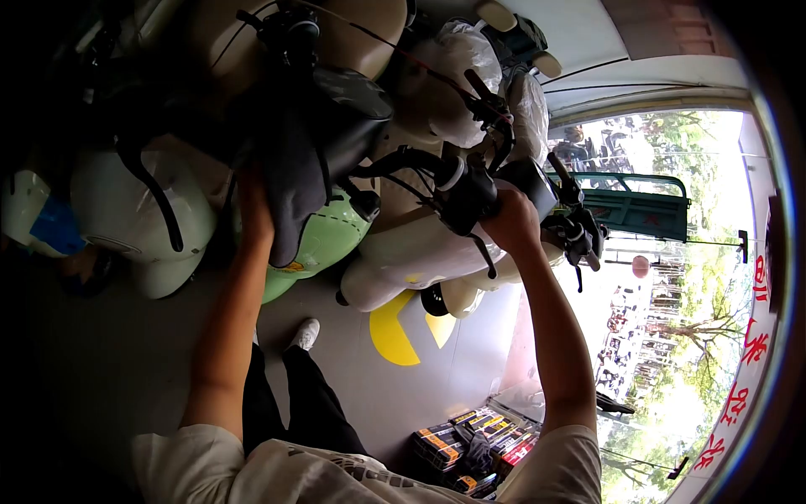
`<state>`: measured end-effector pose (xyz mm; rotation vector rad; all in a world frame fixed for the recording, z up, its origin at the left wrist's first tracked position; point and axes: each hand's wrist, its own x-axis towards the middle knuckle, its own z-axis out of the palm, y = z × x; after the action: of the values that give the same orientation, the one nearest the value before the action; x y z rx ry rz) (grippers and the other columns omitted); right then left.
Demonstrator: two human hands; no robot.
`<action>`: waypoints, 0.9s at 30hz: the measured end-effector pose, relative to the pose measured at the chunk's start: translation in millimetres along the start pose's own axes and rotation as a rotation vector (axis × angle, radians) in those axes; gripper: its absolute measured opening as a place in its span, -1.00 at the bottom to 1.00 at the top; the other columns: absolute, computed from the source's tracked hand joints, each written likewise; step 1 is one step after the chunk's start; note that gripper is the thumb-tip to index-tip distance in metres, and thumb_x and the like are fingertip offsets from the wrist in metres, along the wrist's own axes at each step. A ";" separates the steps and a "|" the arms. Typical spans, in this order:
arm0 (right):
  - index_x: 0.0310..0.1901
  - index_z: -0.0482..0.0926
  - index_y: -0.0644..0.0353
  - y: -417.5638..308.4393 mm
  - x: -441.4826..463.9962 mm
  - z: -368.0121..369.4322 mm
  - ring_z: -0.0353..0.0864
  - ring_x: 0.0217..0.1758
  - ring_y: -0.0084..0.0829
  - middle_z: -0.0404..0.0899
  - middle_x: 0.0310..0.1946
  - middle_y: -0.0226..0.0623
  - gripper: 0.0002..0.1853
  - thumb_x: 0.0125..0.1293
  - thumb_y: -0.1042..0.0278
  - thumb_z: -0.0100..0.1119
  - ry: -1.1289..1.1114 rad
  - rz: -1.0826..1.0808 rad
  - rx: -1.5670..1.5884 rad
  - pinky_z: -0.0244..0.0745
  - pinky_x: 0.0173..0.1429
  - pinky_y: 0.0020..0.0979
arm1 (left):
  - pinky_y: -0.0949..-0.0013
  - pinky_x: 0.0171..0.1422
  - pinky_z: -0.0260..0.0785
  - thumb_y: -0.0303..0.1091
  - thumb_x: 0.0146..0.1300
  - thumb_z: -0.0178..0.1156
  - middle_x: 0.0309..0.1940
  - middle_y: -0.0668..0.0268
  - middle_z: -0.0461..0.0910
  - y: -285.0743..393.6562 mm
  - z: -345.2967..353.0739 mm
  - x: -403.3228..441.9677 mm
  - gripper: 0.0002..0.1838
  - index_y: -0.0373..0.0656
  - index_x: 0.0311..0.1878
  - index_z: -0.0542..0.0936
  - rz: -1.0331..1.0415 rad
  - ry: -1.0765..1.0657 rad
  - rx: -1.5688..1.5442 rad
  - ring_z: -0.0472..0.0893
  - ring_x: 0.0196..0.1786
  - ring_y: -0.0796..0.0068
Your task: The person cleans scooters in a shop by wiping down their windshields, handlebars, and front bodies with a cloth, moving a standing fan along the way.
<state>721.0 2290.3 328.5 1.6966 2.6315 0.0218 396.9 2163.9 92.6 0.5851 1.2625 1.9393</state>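
Note:
My right hand (514, 220) is wrapped around the end of a scooter's handlebar (470, 195), just behind its black switch housing. A brake lever (484, 256) sticks out below it. My left hand (254, 202) reaches up against a dark grey padded piece (290, 189), whose exact kind I cannot make out. Its fingers are lost in shadow behind that piece. Close below and to the right of it is a light green scooter body (323, 239). A white scooter body (420, 252) stands between my two arms.
More scooters stand close by, including a pale one (155, 218) at left and some wrapped in clear plastic (462, 76). Stacked boxes (470, 445) lie on the grey floor (336, 344), which has a yellow marking (390, 336). A green cargo bed (634, 210) shows through the doorway at right.

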 end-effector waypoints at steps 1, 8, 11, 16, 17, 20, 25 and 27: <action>-0.39 0.72 0.15 0.4 -0.3 0.2 0.68 -0.23 0.05 0.68 -0.40 -0.02 -0.83 0.03 0.25 0.30 0.008 -0.009 -0.001 0.57 -0.10 -0.04 | 0.01 0.64 -0.13 0.25 0.33 0.21 0.57 -0.15 -0.03 3.6 8.5 -11.3 0.12 -0.40 0.57 -0.12 0.098 0.033 0.055 0.04 0.60 -0.07; -0.22 0.72 0.13 2.4 0.8 0.2 0.67 -0.12 0.08 0.69 -0.22 -0.01 -0.72 0.01 0.24 0.37 -0.093 0.078 0.019 0.58 -0.04 -0.05 | -0.26 0.59 -0.09 0.01 0.18 0.49 0.48 -0.20 0.16 21.5 63.4 -33.7 0.00 -0.35 0.49 0.18 0.731 0.222 0.786 0.09 0.54 -0.38; -0.28 0.72 0.12 1.7 0.4 -1.1 0.68 -0.13 0.06 0.69 -0.28 -0.03 -0.76 0.01 0.23 0.37 -0.100 0.099 0.028 0.58 -0.05 -0.05 | -0.29 0.55 -0.05 -0.04 0.23 0.46 0.40 -0.15 0.30 37.5 58.1 -32.5 -0.24 -0.30 0.33 0.38 0.790 0.137 0.883 0.18 0.50 -0.33; -0.29 0.72 0.12 8.2 1.7 4.4 0.67 -0.14 0.05 0.69 -0.32 -0.03 -0.78 0.00 0.25 0.36 -0.061 0.042 0.034 0.58 -0.06 -0.07 | -0.24 0.62 -0.19 -0.08 0.30 0.40 0.53 -0.27 -0.01 34.3 60.0 -35.1 -0.01 -0.40 0.52 0.01 0.824 0.183 0.926 -0.01 0.58 -0.35; -0.29 0.72 0.12 8.8 2.4 4.7 0.67 -0.14 0.05 0.69 -0.32 -0.03 -0.78 0.00 0.25 0.36 -0.058 0.048 0.040 0.58 -0.06 -0.07 | -0.24 0.63 -0.23 -0.08 0.31 0.38 0.58 -0.30 -0.12 38.5 62.8 -35.9 0.07 -0.42 0.58 -0.10 0.820 0.185 0.927 -0.09 0.61 -0.38; -0.30 0.72 0.14 6.2 4.5 -0.1 0.68 -0.17 0.06 0.68 -0.36 -0.03 -0.78 0.02 0.24 0.34 -0.043 0.015 0.049 0.58 -0.08 -0.07 | -0.31 0.60 -0.15 -0.11 0.36 0.31 0.58 -0.16 0.01 58.2 70.4 -34.8 -0.22 -0.25 0.52 0.26 0.923 0.184 0.917 -0.01 0.59 -0.36; -0.37 0.73 0.15 6.8 4.8 1.4 0.70 -0.25 0.03 0.68 -0.43 -0.04 -0.78 0.03 0.19 0.32 -0.059 0.042 0.043 0.60 -0.15 -0.06 | -0.28 0.60 -0.07 -0.26 0.49 0.04 0.42 0.18 0.42 87.9 81.4 -32.3 -0.60 -0.15 0.30 0.57 1.070 0.121 1.069 0.19 0.56 -0.17; -0.38 0.73 0.14 6.5 4.9 0.6 0.71 -0.26 0.02 0.68 -0.43 -0.05 -0.79 0.02 0.19 0.32 -0.073 0.043 0.026 0.61 -0.15 -0.06 | -0.25 0.60 -0.07 -0.31 0.48 0.02 0.29 0.21 0.56 97.6 82.0 -34.6 -0.61 -0.18 0.29 0.58 0.993 0.002 1.094 0.35 0.49 -0.03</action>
<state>724.9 2297.4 328.0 1.7269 2.5541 -0.0739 444.0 2160.2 216.0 2.0502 2.2768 1.7149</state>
